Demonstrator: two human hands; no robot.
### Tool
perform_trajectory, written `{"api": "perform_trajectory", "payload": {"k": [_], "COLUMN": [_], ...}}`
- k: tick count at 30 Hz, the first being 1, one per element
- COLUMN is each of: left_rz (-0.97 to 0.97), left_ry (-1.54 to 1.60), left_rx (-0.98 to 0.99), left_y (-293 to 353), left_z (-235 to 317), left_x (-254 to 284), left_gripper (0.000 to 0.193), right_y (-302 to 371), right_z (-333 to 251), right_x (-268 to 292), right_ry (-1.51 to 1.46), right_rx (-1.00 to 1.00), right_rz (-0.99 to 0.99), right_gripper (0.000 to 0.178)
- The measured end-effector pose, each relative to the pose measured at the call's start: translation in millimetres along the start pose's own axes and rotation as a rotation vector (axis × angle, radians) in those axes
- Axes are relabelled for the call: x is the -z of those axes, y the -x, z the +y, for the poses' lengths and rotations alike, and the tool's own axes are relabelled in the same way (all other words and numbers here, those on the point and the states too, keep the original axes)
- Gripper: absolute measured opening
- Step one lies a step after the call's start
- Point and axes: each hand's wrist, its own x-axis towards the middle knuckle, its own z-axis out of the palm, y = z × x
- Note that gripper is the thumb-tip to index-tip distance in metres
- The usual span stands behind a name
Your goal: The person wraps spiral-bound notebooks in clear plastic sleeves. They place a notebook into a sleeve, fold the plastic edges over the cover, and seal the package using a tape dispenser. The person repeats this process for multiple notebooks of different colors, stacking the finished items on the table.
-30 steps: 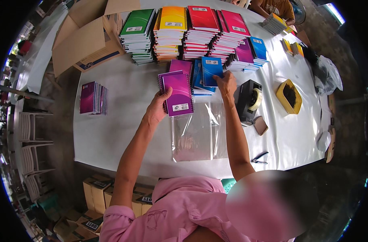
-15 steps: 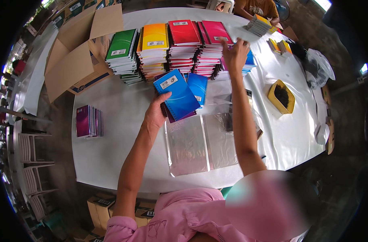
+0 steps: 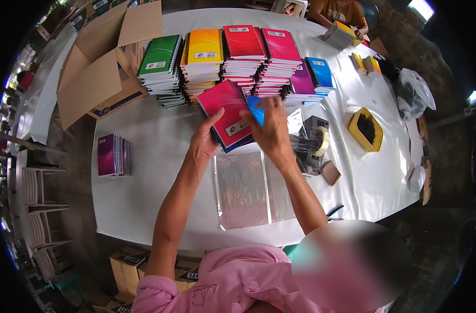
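A spiral notebook with a pink cover (image 3: 223,105) tops the small pile of notebooks in my left hand (image 3: 203,137); my thumb lies over its left side. Blue and purple edges show beneath it. My right hand (image 3: 272,130) is at the right side of this pile, thumb close to the pink cover, fingers apart and slightly blurred. Partly behind those fingers lies a blue notebook (image 3: 255,108) on the table. Beyond stand tall stacks of green (image 3: 160,55), yellow (image 3: 203,47), red (image 3: 243,43) and pink (image 3: 280,46) notebooks, with lower purple (image 3: 302,82) and blue (image 3: 321,74) stacks at their right.
Clear plastic sleeves (image 3: 242,190) lie before me on the white table (image 3: 154,208). A tape dispenser (image 3: 317,141) and a yellow tub (image 3: 359,136) are to the right. Purple notebooks (image 3: 108,155) sit left, below an open carton (image 3: 92,88). Another person (image 3: 339,13) handles notebooks at far right.
My right hand has come back from the pink stack to the pile in my left hand. A pink notebook now covers the blue one that was on top.
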Motion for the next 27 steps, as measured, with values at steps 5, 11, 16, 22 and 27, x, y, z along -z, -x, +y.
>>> {"api": "perform_trajectory", "payload": {"k": [5,11,16,22,27], "left_rz": [0.054,0.067,-0.035,0.156,0.203], "left_ry": [-0.11,-0.004,0.054,0.034,0.031], "left_rx": [-0.003,0.0,-0.013,-0.06,-0.044], "left_y": [6,11,14,36,43], "left_z": [18,30,26,37,56], "left_x": [3,23,29,33,38], "left_gripper": [0.078,0.086,0.092,0.065,0.06], "right_y": [-115,-131,-76,-27,-125], "right_z": [20,48,1,-32,-34], "right_x": [-12,-15,17,-14,-46], "right_ry": [0.307,0.207,0.063,-0.124,0.115], "right_rx": [0.443,0.474,0.528,0.893,0.66], "right_rz": [0.315,0.061,0.186,-0.229,0.198], "right_gripper": [0.042,0.025,0.015,0.017,0.021]}}
